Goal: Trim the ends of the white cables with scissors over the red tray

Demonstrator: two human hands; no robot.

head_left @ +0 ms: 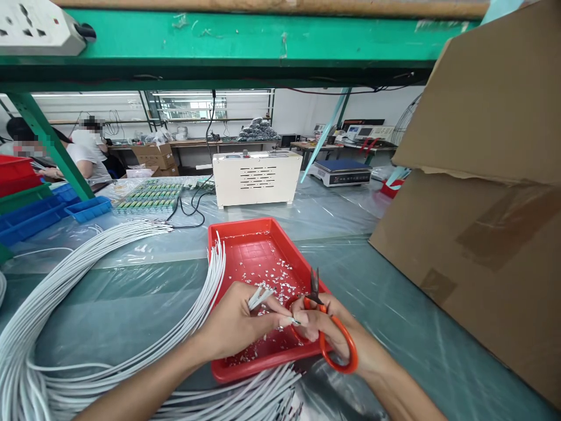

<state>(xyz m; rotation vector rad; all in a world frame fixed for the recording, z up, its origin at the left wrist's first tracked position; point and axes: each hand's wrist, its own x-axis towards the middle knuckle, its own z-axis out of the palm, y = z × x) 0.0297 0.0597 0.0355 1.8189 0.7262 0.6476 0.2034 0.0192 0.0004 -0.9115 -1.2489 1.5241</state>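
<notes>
My left hand is closed round the ends of a few white cables, which stick up from its fingers. My right hand holds orange-handled scissors with the blades pointing up, and its fingertips pinch a wire end next to the left hand's fingers. Both hands hover over the near part of a red tray strewn with small white insulation scraps. A large bundle of white cables loops across the table to the left and under my arms.
A big cardboard box fills the right side. Behind the tray stands a white vented machine, with a scale to its right. Blue and red bins sit far left, near other seated people. A power strip hangs on the green shelf.
</notes>
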